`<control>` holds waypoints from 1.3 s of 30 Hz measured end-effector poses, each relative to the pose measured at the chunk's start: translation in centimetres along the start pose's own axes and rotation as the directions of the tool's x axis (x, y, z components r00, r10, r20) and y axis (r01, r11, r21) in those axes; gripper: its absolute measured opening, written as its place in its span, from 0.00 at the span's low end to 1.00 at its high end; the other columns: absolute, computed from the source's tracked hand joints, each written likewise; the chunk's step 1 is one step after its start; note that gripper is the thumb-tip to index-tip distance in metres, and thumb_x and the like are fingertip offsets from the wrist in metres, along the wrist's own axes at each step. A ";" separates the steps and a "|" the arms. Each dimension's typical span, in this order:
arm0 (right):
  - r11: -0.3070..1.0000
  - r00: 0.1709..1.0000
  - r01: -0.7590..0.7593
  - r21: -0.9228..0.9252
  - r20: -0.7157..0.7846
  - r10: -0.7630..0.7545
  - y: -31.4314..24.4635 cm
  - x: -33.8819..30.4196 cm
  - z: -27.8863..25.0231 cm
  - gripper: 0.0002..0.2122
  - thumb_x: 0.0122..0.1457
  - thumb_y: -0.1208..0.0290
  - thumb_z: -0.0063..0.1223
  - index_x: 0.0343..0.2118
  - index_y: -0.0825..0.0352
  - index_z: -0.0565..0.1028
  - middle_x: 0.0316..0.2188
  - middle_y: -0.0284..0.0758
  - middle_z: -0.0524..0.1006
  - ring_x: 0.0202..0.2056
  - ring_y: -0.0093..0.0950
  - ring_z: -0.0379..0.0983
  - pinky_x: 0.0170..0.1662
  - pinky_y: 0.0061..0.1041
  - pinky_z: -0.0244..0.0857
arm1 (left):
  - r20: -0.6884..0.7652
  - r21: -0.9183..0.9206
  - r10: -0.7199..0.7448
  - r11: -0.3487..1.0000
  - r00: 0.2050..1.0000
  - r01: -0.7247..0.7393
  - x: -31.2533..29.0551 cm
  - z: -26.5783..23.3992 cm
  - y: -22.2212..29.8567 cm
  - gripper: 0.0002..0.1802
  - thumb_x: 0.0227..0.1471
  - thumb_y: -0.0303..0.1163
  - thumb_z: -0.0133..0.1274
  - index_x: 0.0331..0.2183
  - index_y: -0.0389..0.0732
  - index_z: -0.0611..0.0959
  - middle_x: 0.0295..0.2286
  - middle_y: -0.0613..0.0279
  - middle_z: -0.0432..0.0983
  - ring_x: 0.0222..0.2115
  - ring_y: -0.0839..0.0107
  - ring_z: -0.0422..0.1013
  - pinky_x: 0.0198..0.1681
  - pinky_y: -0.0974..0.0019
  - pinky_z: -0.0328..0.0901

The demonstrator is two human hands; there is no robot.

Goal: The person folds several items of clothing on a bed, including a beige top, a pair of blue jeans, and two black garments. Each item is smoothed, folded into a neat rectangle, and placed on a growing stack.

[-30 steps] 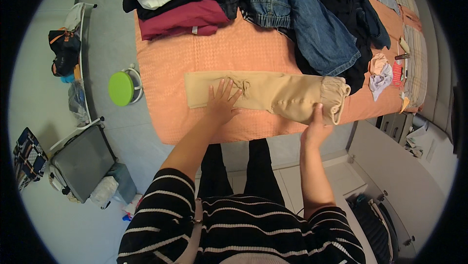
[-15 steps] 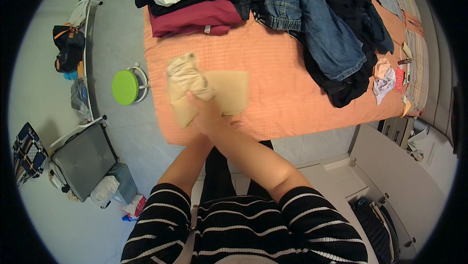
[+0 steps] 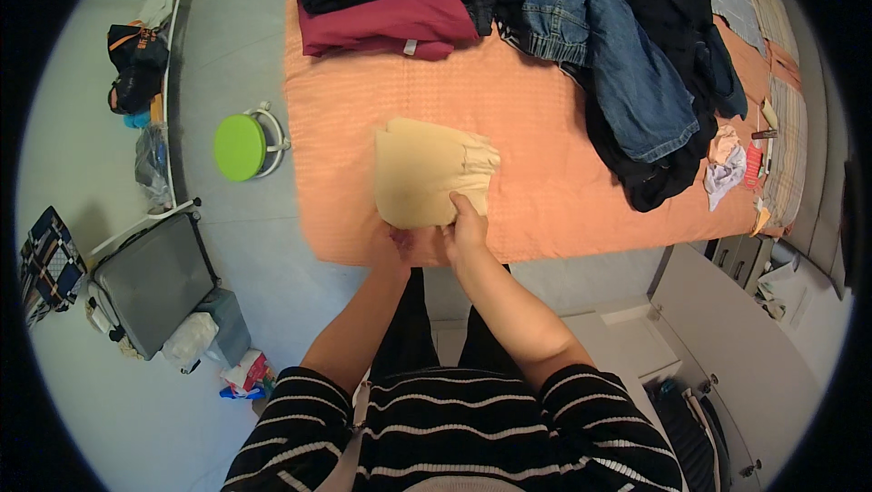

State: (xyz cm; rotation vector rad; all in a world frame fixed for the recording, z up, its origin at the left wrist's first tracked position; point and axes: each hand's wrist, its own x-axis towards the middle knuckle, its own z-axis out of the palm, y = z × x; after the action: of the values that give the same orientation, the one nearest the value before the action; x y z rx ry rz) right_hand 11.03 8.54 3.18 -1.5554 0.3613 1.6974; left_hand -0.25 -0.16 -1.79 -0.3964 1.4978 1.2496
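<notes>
A pale yellow-beige folded garment, with a gathered elastic band along its right end, is held over the near part of the orange bedspread. My right hand is closed on its near right edge, thumb on top and the other fingers partly hidden beneath. Close by the near left corner is my left hand, blurred by motion. Its fingers do not show well enough to tell whether they touch the cloth.
Toward the far side lies a folded stack of clothes with a dark red garment. Blue jeans sprawl over black clothing on the right. A green round stool stands left of the bed, beyond a grey suitcase.
The garment has turned, so its gathered band now points right instead of far left, and it is folded smaller. My forearms have uncrossed; my right hand has moved right.
</notes>
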 end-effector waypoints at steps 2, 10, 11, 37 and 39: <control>0.998 1.000 -0.015 -0.066 -0.013 0.014 -0.3 0.2 -0.2 0.14 0.55 0.74 0.54 0.44 0.71 0.69 0.38 0.36 0.74 0.37 0.28 0.73 0.35 0.25 0.68 | 0.025 0.266 0.468 0.849 0.884 -0.457 -1.1 1.3 1.8 0.21 0.56 0.34 0.46 0.49 0.36 0.71 0.50 0.50 0.63 0.50 0.56 0.62 0.57 0.55 0.55; 0.378 0.693 0.436 -0.817 0.036 -0.720 -0.1 2.1 -1.2 0.27 0.54 0.69 0.57 0.55 0.71 0.60 0.55 0.48 0.59 0.55 0.40 0.57 0.56 0.41 0.53 | 0.869 0.475 0.229 -0.634 0.439 -0.610 0.9 9.2 6.4 0.30 0.52 0.48 0.49 0.56 0.55 0.68 0.61 0.56 0.49 0.62 0.46 0.42 0.54 0.23 0.39; 0.186 0.666 0.508 -0.841 0.246 -0.704 -0.4 2.4 -1.0 0.30 0.55 0.65 0.56 0.57 0.69 0.57 0.58 0.49 0.54 0.58 0.42 0.52 0.58 0.43 0.49 | 0.860 0.483 0.236 -0.663 0.453 -0.571 2.9 8.2 5.8 0.31 0.50 0.51 0.50 0.56 0.59 0.68 0.61 0.59 0.48 0.62 0.48 0.41 0.53 0.23 0.39; 0.770 0.910 0.052 -0.635 0.347 0.225 -7.4 -1.3 0.8 0.25 0.50 0.72 0.59 0.52 0.70 0.66 0.48 0.39 0.73 0.48 0.32 0.71 0.50 0.30 0.66 | 0.431 0.459 -0.331 0.881 0.839 0.112 -0.9 4.0 13.7 0.33 0.43 0.30 0.56 0.52 0.31 0.67 0.43 0.49 0.72 0.42 0.60 0.72 0.46 0.59 0.68; 0.778 0.880 0.128 -0.615 0.433 0.197 -7.7 -3.9 1.2 0.25 0.49 0.74 0.59 0.52 0.71 0.67 0.47 0.39 0.73 0.48 0.32 0.71 0.51 0.31 0.66 | 0.508 0.398 -0.302 0.913 0.806 0.091 -3.0 3.6 14.6 0.33 0.42 0.29 0.56 0.52 0.31 0.68 0.44 0.48 0.72 0.42 0.59 0.72 0.46 0.59 0.68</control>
State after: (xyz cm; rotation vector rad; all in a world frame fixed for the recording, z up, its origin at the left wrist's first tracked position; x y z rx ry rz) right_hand 15.31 12.94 9.36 -1.4808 -0.5021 2.3043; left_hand -8.79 7.48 8.43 0.0645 1.0961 0.7981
